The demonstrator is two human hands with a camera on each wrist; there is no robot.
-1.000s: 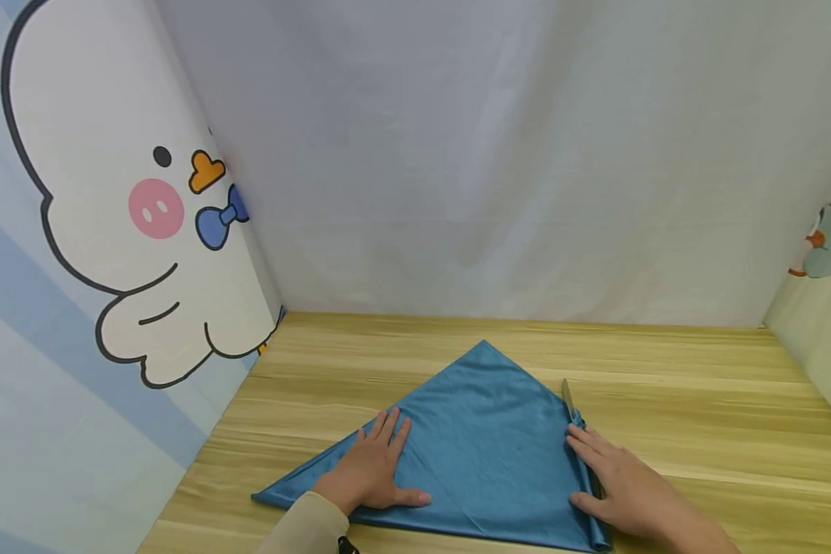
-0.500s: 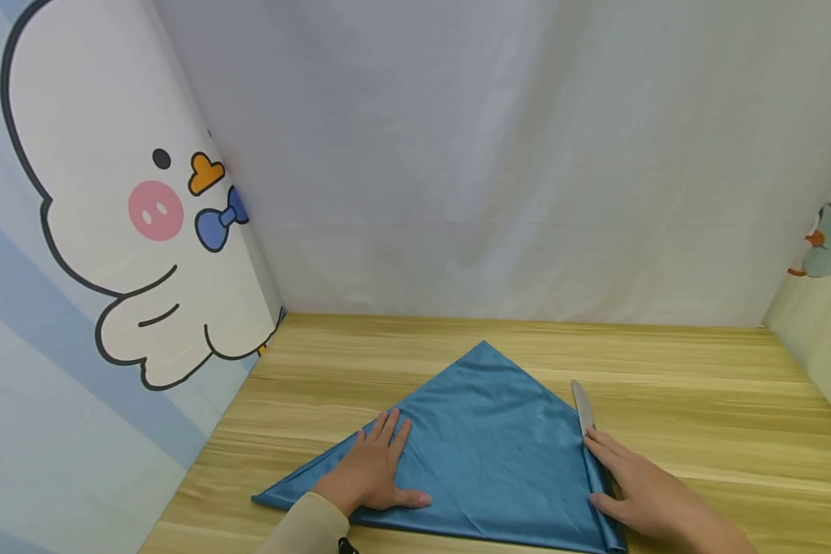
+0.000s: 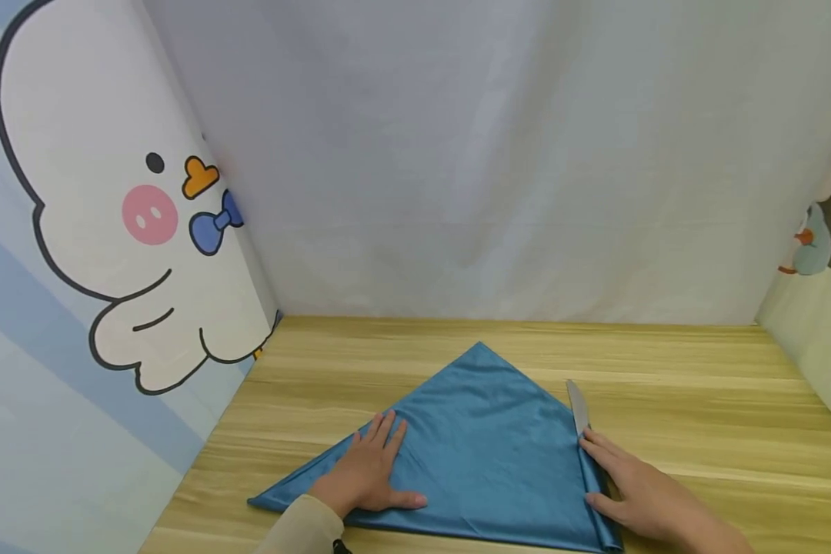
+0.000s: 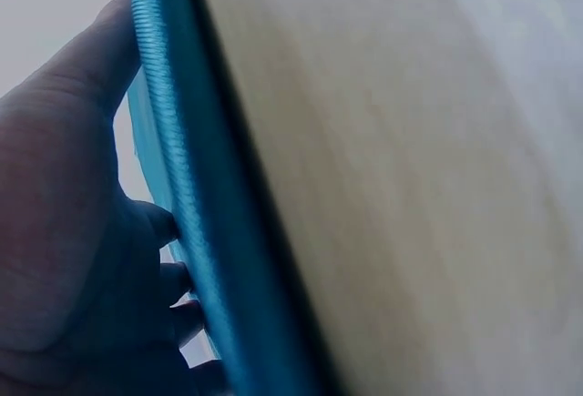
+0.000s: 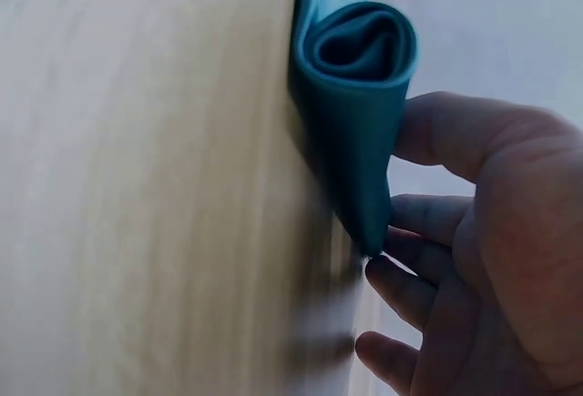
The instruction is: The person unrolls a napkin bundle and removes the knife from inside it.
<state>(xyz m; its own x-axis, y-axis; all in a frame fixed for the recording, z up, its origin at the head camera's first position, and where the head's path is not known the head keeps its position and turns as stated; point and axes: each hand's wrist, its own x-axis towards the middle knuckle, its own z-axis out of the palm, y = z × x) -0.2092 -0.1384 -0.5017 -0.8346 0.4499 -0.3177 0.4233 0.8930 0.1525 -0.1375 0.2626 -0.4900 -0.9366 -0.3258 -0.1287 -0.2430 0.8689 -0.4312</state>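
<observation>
A shiny blue cloth (image 3: 485, 454), folded to a point at the back, lies on the wooden table. Its right edge is rolled into a narrow tube (image 5: 357, 105) with a spiral end showing in the right wrist view. From the far end of that roll sticks a knife blade (image 3: 577, 406); the rest of the knife is hidden in the cloth. My left hand (image 3: 367, 471) rests flat on the cloth's left part, fingers spread. Along the roll, my right hand (image 3: 640, 492) touches it with thumb and fingertips, fingers extended and slightly bent.
The wooden tabletop (image 3: 720, 400) extends right of the cloth and behind it. A plain pale curtain (image 3: 498, 169) hangs at the back edge. At the left stands a panel with a cartoon bird (image 3: 97, 154).
My right hand and the roll have shifted slightly right from a second ago; the roll has loosened a little and more blade shows. My left hand stays on the cloth.
</observation>
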